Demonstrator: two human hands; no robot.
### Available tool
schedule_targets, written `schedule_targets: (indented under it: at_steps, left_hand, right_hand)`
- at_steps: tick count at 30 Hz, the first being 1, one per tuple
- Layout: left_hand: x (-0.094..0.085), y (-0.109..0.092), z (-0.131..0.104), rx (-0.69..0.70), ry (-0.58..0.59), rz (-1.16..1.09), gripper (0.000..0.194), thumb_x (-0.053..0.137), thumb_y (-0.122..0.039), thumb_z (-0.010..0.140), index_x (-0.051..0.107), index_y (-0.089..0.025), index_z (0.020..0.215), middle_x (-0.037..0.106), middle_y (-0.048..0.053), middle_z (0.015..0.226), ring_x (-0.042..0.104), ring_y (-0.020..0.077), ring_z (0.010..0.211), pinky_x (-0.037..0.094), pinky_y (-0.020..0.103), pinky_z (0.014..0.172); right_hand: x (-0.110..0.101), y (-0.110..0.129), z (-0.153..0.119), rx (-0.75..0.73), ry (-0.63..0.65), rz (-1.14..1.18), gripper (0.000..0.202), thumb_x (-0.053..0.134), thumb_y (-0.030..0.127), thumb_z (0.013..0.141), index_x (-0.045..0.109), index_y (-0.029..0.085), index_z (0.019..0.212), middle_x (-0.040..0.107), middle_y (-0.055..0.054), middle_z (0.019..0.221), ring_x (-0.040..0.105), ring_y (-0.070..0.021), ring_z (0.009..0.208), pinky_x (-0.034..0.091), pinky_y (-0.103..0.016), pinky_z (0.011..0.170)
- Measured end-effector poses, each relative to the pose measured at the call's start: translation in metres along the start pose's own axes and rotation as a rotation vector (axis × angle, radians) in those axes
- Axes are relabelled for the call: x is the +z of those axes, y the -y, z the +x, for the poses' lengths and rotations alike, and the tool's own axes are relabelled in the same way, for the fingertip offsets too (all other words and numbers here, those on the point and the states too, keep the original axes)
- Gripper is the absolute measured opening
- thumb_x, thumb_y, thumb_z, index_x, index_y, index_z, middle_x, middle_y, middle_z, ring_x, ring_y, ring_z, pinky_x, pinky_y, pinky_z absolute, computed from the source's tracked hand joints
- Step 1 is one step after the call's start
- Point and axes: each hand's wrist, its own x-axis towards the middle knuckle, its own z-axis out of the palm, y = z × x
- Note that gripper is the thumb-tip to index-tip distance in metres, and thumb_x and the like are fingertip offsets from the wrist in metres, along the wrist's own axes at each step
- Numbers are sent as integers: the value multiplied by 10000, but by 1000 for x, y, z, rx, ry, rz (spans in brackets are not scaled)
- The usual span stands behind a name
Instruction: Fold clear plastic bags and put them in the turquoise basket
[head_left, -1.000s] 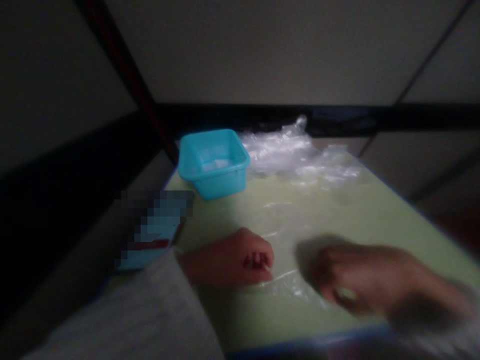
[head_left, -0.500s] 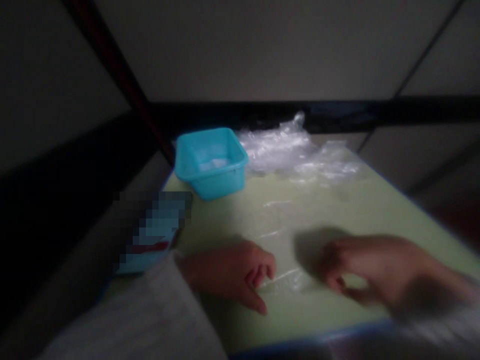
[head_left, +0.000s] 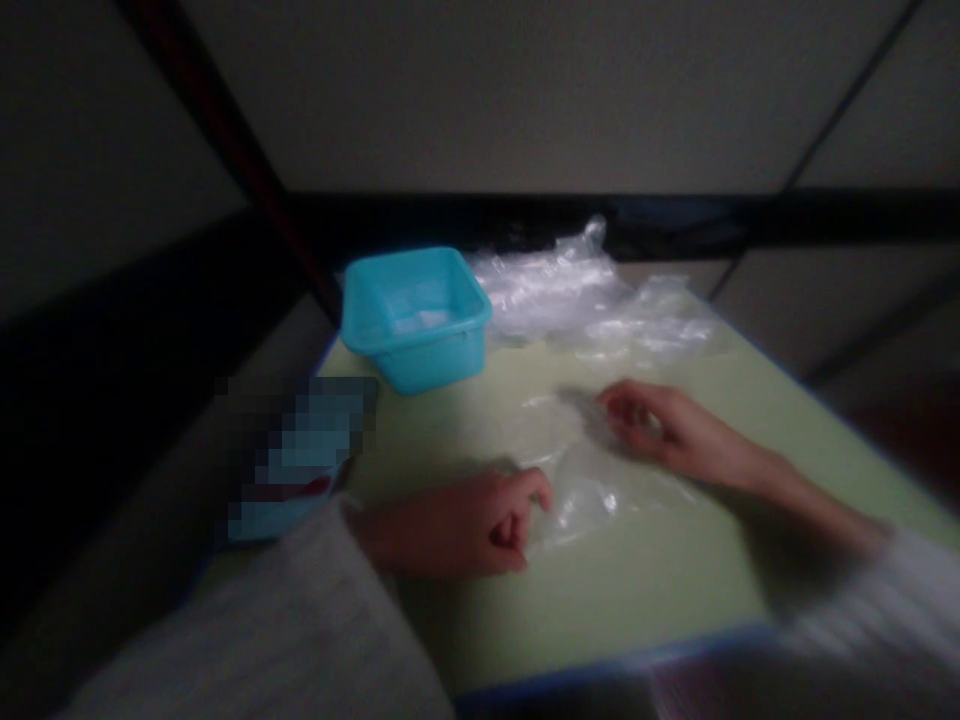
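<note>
A thin, clear plastic bag lies crinkled on the pale yellow tabletop between my hands. My left hand rests at the bag's left edge with its fingers curled in; its index finger touches the film, and what the other fingers hold, if anything, is hidden. Farther forward, my right hand is closed in a pinch on the bag's far right part. The film at its fingertips is faint and partly blurred.
At the back left stands a turquoise plastic basin with something pale inside. Beside it lies a heap of clear plastic bags. A pixelated flat object sits at the left edge. A wall closes off the far side.
My right hand has moved forward and a little left, away from the near edge. The film between the hands has shifted and bunched up. My left thumb has drawn in toward the fingers.
</note>
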Motion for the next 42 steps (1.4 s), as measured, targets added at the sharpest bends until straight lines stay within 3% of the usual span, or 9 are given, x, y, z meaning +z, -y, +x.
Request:
schedule_targets:
  at_steps: [3,6,9,12,18,25,34,39,42]
  left_hand:
    - [-2,-4,0,-13,-33,59,343,566,-119,737,463,-193,1056,531,-60,702,510,105,637,383,210,581]
    - [-3,-12,1,18,-164,195,228,565,-137,753,506,-183,969,527,-46,708,498,112,650,394,225,615]
    - [2,-20,2,195,-265,326,109,510,-168,834,547,-170,937,598,30,897,554,146,816,439,254,731]
    - [12,-19,5,400,-254,497,219,433,-194,907,561,-151,1079,607,104,1138,533,205,1086,407,330,946]
    - [27,-5,12,495,-112,647,608,439,-415,912,310,-59,1388,330,177,1456,247,248,1373,202,378,1137]
    - [30,2,13,468,-80,609,695,408,-500,900,221,-95,1434,240,158,1494,191,248,1391,143,409,1149]
    - [30,1,13,492,-86,628,681,390,-504,905,223,-108,1434,270,150,1486,212,241,1386,150,411,1148]
    - [24,-2,12,523,-136,740,689,340,-544,905,258,-90,1417,254,149,1493,212,253,1385,188,422,1135]
    - [15,-3,10,540,-317,830,573,304,-472,936,400,-69,1332,455,174,1378,384,257,1301,269,424,1102]
  right_hand:
    - [0,4,-1,-35,21,161,70,507,156,829,538,164,891,580,-13,745,521,-123,642,415,-238,571]
    - [2,10,-3,-102,188,341,36,507,172,845,539,155,843,582,-4,708,533,-105,614,427,-221,546]
    - [10,11,-2,-133,338,446,43,500,151,852,537,147,831,590,-9,729,549,-94,621,446,-215,556]
    - [17,5,0,-127,378,425,56,497,106,828,522,147,800,561,2,701,529,-90,612,431,-206,543]
    - [19,-3,2,-95,310,304,59,491,112,821,494,156,782,505,26,666,452,-89,585,374,-197,522]
    - [16,-3,3,-95,303,269,63,475,97,821,499,154,805,514,15,697,461,-99,605,387,-209,560]
    - [11,-2,3,-81,264,239,61,472,115,820,506,160,798,509,21,668,453,-103,578,366,-212,537]
    - [10,-15,6,10,47,80,74,472,191,837,532,164,803,539,9,654,476,-116,558,362,-226,525]
    - [7,-27,7,60,-125,-221,189,433,251,872,598,160,850,600,-42,725,536,-152,616,376,-263,574]
